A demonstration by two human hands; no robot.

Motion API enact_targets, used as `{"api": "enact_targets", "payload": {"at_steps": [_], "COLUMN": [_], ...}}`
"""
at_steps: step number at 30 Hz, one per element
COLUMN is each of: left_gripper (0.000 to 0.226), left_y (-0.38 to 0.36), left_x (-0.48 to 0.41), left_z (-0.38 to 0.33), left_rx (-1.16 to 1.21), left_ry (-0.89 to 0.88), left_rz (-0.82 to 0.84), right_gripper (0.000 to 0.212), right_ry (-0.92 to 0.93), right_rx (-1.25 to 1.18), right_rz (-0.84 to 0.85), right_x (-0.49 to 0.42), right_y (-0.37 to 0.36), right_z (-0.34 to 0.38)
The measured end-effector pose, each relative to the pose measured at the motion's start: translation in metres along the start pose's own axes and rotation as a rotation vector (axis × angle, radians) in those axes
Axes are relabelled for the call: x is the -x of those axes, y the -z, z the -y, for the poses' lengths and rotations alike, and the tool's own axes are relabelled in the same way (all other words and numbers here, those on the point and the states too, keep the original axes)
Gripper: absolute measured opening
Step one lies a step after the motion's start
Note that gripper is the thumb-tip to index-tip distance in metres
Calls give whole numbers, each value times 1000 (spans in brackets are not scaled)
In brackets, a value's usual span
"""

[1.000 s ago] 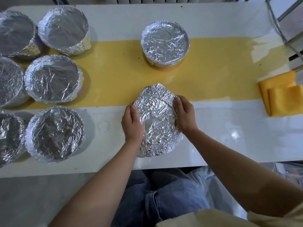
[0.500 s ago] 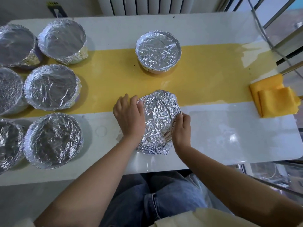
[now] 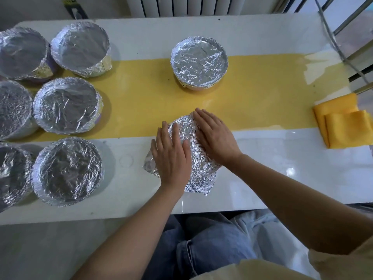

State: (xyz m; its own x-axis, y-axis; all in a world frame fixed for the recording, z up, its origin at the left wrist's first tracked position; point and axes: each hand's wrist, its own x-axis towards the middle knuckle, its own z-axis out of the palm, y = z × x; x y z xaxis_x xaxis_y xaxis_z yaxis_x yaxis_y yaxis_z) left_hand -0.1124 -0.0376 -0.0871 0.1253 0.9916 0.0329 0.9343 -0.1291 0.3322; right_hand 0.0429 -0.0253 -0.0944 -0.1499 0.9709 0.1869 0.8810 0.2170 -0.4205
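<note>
A crumpled sheet of aluminium foil (image 3: 198, 170) lies on the white table (image 3: 282, 174) near its front edge, partly over the yellow strip (image 3: 141, 110). My left hand (image 3: 171, 154) presses flat on the foil's left half with straight fingers. My right hand (image 3: 216, 136) presses flat on its right and far part, fingers pointing up-left. A foil-covered round bowl (image 3: 199, 61) stands on the yellow strip beyond the hands.
Several foil-covered bowls crowd the table's left side, the nearest one (image 3: 67, 170) left of my left hand. Folded yellow cloths (image 3: 347, 126) lie at the right edge. A radiator stands behind the table, and metal rods and a cable rise at the far right.
Both hands went from holding the foil's edges to lying flat on top of it. The foil now lies lower and flatter on the table.
</note>
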Motion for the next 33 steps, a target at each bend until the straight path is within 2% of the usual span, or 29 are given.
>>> {"api": "enact_targets", "payload": {"at_steps": [6, 11, 15, 19, 21, 26, 29, 33], "left_gripper": [55, 52, 45, 40, 38, 45, 38, 36], "left_y": [-3, -5, -5, -5, -4, -3, 1, 9], "left_x": [-1, 0, -2, -5, -6, -6, -6, -7], "left_z": [2, 5, 6, 7, 7, 8, 9, 10], "left_rx": [183, 563, 741, 840, 861, 809, 774, 725], "left_ry": [4, 114, 177, 318, 376, 342, 316, 331], "left_rz": [-17, -68, -116, -89, -55, -26, -4, 50], "right_gripper": [34, 26, 25, 26, 26, 29, 30, 26], "right_ry": [-110, -174, -263, -444, -494, -565, -590, -656], "right_rx": [-189, -354, -487, -644, -668, -785, -880, -868], "right_rz": [-148, -216, -181, -78, -26, 70, 120, 111], "right_x": [-7, -10, -9, -9, -9, -11, -11, -12], "right_y": [1, 3, 6, 12, 11, 14, 12, 12], "right_z": [2, -3, -5, -5, -9, -12, -16, -14]}}
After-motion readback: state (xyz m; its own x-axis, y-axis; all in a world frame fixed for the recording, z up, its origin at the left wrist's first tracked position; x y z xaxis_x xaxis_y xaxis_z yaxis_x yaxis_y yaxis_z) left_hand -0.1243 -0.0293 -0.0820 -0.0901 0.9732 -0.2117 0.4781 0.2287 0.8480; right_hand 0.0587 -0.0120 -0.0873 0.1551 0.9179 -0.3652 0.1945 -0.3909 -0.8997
